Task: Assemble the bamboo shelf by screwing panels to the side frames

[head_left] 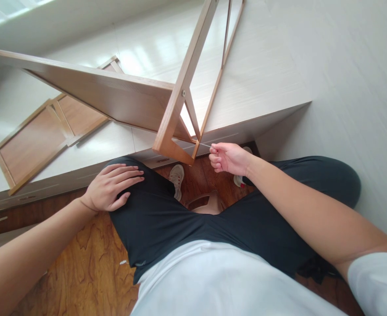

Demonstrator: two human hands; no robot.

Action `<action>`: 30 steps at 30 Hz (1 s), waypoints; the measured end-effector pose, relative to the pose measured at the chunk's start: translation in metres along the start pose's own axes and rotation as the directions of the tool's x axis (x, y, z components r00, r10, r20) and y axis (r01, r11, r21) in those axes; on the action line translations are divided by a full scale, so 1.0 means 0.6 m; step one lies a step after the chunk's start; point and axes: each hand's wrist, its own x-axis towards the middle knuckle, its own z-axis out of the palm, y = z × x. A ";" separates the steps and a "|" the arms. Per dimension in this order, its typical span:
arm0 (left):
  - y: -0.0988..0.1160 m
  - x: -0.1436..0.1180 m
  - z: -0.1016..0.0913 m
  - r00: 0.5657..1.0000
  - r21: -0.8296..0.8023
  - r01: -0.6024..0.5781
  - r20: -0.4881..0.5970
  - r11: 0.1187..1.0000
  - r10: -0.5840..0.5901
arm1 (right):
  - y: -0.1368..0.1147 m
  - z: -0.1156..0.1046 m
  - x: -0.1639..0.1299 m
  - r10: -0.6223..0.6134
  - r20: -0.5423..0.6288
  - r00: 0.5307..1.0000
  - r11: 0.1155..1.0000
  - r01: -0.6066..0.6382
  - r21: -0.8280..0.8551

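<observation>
Fingers first: our right hand [228,158] is curled nearly closed, thumb and forefinger pinching what looks like a thin metal pin or key [202,144] (too slim to name for sure) that pokes toward the lower corner of the wooden frame [175,115]. Our left hand [112,188] lies flat on our left thigh, fingers loosely spread, holding nothing.

We judge the work to be at a fastening stage on the folding wooden piece. The frame leans tilted over the edge of the white platform [266,74], its bottom corner hanging just beyond the rim, near our right hand, and a screw head [183,93] shows on the slanted bar higher up. A wide wooden board [91,90] joins the frame and stretches off to the left. A second, flat wooden tray-like panel [38,140] rests on the platform well apart from both hands; nothing lies in it.

Any next move, we think, calls for steadying the leaning frame with the free hand, since it looks lightly balanced, and for lining the thin tool up squarely with its fitting.
</observation>
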 end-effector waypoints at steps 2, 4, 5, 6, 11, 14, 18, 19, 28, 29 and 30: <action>0.001 0.002 -0.004 1.000 0.031 -0.014 0.022 0.999 0.013 | 0.001 -0.003 0.003 -0.005 -0.004 1.000 1.000 0.005 -0.014; 0.004 0.004 -0.008 0.999 0.057 -0.014 0.041 0.998 0.012 | 0.002 -0.005 0.005 -0.006 -0.006 1.000 1.000 0.005 -0.018; 0.006 0.005 -0.010 0.999 0.065 -0.009 0.046 0.998 0.006 | 0.003 -0.006 0.006 -0.006 -0.005 1.000 1.000 0.006 -0.020; 0.009 0.007 -0.013 0.999 0.068 -0.005 0.049 0.998 0.002 | 0.003 -0.007 0.007 -0.008 -0.004 1.000 1.000 0.007 -0.020; 0.018 0.008 -0.017 0.999 0.048 0.014 0.045 0.999 -0.016 | 0.004 -0.006 0.007 -0.026 -0.010 1.000 1.000 0.026 -0.014; 0.016 0.007 -0.015 0.999 0.043 0.024 0.046 0.999 -0.026 | 0.004 -0.005 0.006 -0.036 -0.019 0.999 0.999 0.036 -0.016; 0.009 0.005 -0.008 1.000 0.024 -0.016 -0.017 1.000 0.016 | 0.005 -0.006 0.007 -0.053 -0.017 0.998 0.999 0.053 -0.007; 0.008 0.005 -0.006 0.999 0.020 -0.026 -0.035 0.999 0.027 | 0.006 -0.006 0.007 -0.053 -0.018 0.998 0.999 0.053 -0.002; -0.006 0.000 0.000 0.998 0.031 -0.060 -0.020 0.998 0.061 | 0.007 -0.007 0.008 -0.053 -0.034 0.998 0.999 0.053 -0.002; -0.007 0.000 0.000 0.998 0.031 -0.056 -0.011 0.998 0.057 | 0.007 -0.007 0.008 -0.058 -0.034 0.998 0.998 0.058 -0.009; -0.008 0.000 0.001 0.999 0.027 -0.047 -0.009 0.999 0.047 | 0.008 -0.007 0.008 -0.065 -0.034 0.997 0.998 0.064 -0.019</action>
